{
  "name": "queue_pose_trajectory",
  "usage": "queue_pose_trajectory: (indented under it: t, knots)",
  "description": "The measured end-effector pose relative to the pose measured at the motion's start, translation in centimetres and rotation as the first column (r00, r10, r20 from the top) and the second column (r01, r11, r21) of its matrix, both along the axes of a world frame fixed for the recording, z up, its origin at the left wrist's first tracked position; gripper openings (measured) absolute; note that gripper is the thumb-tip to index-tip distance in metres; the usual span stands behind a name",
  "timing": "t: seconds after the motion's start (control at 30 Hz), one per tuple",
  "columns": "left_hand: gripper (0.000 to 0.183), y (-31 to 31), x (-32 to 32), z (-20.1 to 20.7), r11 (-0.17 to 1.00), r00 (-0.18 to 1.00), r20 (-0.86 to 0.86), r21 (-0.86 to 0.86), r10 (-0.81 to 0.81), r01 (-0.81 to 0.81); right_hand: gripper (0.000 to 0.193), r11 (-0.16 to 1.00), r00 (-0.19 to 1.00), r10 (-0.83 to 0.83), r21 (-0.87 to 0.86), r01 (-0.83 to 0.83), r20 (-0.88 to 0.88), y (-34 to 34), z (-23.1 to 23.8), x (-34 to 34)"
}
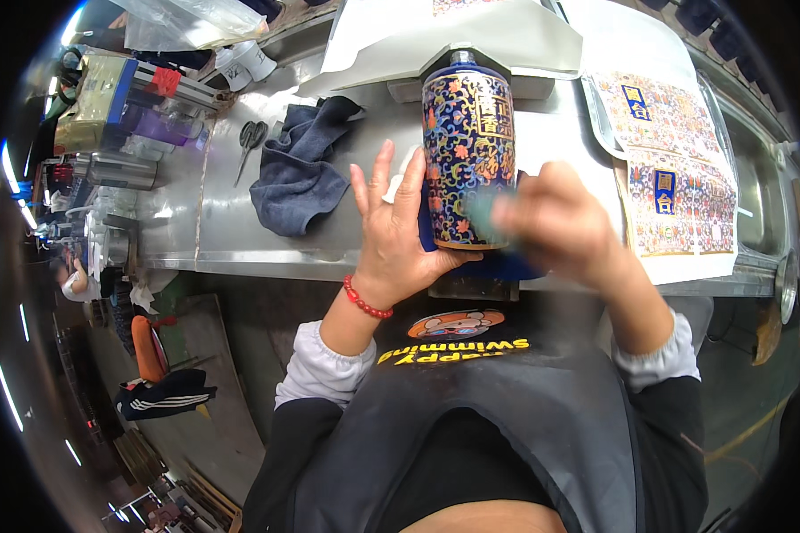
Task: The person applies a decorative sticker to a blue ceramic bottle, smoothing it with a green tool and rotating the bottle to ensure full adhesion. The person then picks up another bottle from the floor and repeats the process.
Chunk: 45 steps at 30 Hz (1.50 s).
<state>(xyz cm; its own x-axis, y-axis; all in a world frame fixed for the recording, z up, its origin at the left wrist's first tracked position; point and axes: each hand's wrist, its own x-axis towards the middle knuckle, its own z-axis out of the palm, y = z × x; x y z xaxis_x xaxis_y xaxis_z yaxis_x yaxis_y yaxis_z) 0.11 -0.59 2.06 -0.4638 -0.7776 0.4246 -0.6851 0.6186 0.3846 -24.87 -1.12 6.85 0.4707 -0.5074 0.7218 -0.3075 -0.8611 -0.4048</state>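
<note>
A dark blue bottle [468,169] with colourful floral and gold decoration lies on its back, neck away from me, at the middle of the bench edge. My left hand [391,218], a red bead bracelet at its wrist, steadies it from the left. The thumb lies along the base and the index finger along the side, while the outer fingers stretch out. Smeared by motion, my right hand [556,222] is closed round a small teal piece [483,213] over the bottle's lower right. What kind of piece this is, I cannot make out.
To the left on the metal bench [231,204] lie a dark grey cloth [302,173] and black-handled scissors [251,142]. Printed decal sheets [676,169] rest at the right, near a sink [760,195]. White paper [471,35] covers the back.
</note>
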Motion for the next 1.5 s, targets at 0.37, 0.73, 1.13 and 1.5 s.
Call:
queue_pose_trajectory:
  t: [0.37, 0.73, 1.13, 1.5]
  knots:
    - [0.116, 0.0, 0.0, 0.5, 0.996, 0.993, 0.095, -0.044, 0.076, -0.072, 0.034, 0.929, 0.955, 0.284, 0.221, -0.296, 0.088, 3.7, -2.2, -1.0]
    - [0.116, 0.8, -0.3, 0.8, 0.995, 0.993, -0.101, 0.067, -0.062, 0.069, 0.032, 0.897, 0.974, -0.217, 0.407, 0.17, 0.07, 5.6, -3.5, -2.3]
    - [0.11, 1.4, -2.3, 0.5, 0.973, 0.972, -0.233, 0.227, 0.005, 0.049, 0.026, 0.901, 0.939, -0.318, 0.352, 0.255, 0.135, 6.4, -5.2, -1.6]
    - [0.115, 2.2, -1.4, 1.0, 0.995, 1.0, -0.014, 0.101, -0.019, 0.021, 0.044, 0.954, 0.973, -0.222, 0.219, 0.203, 0.066, 6.7, -4.6, -2.2]
